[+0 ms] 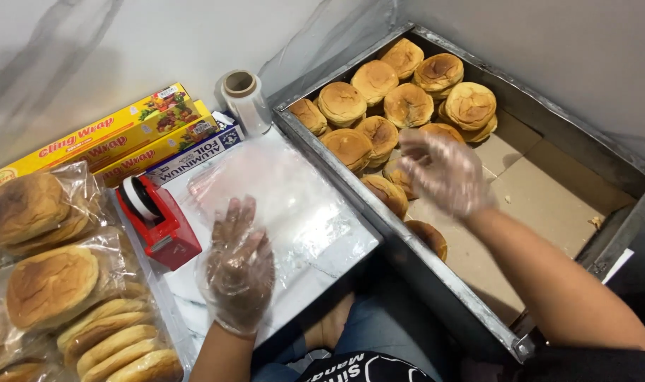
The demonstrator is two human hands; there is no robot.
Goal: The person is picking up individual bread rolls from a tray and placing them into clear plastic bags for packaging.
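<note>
On the desk: a sheet of clear wrap (294, 198) lies flat on the desk (336, 244), between the red tape dispenser (158, 219) and the metal tray (407, 247).
Left hand: the left hand (239, 269), gloved, lies open and flat, fingers spread, pinning the wrap's near edge; grips nothing.
Right hand: the right hand (444, 172), gloved, is open and blurred over the buns (379, 106) in the tray; holds nothing.
Risk, wrap: it could wrinkle or cling to the glove if the left hand lifts.
Risk, buns: a hurried grab may squash a bun or knock it onto the cardboard liner (542, 198).
Risk, clutter: the wrap boxes (117, 138) and bagged buns (50, 283) crowd the left edge.
</note>
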